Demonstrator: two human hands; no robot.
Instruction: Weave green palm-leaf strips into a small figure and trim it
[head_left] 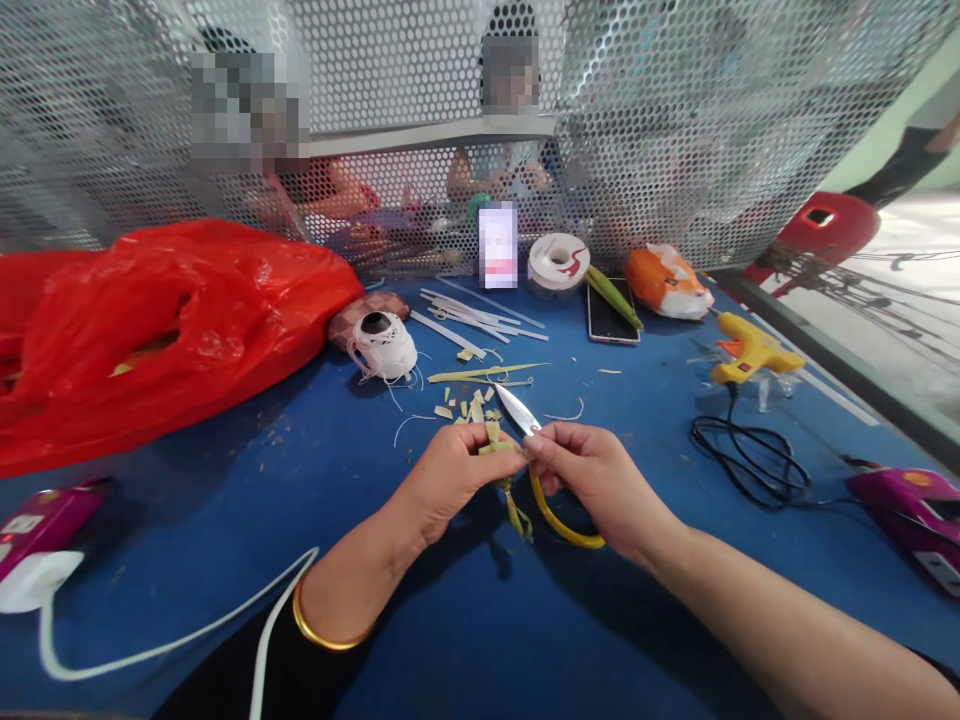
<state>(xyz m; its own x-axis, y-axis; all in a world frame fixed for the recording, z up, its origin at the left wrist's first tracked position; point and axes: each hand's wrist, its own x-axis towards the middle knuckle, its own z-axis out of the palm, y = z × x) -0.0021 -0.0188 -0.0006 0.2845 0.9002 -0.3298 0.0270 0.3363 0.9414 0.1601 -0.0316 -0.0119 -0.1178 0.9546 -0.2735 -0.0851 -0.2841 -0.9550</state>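
My left hand (466, 466) pinches a small woven figure of pale green leaf strips (493, 447), whose knotted ends hang below the fingers. Close against it, my right hand (581, 465) is closed on scissors with yellow handles (564, 527). Their metal blades (516, 408) point away to the upper left and look closed together. The fingertips of both hands meet or nearly meet, so what lies between them is hidden. Beyond the hands, cut leaf scraps (477, 406) and a long leaf strip (465, 376) lie on the blue table (360, 500).
White glue sticks (480, 318), a thread ball (384, 347), a ribbon roll (558, 262) and a phone (613, 312) lie farther back. A red plastic bag (172, 330) fills the left. A yellow glue gun (756, 350) with black cord is right. Perforated mesh (420, 80) stands behind; people sit beyond it.
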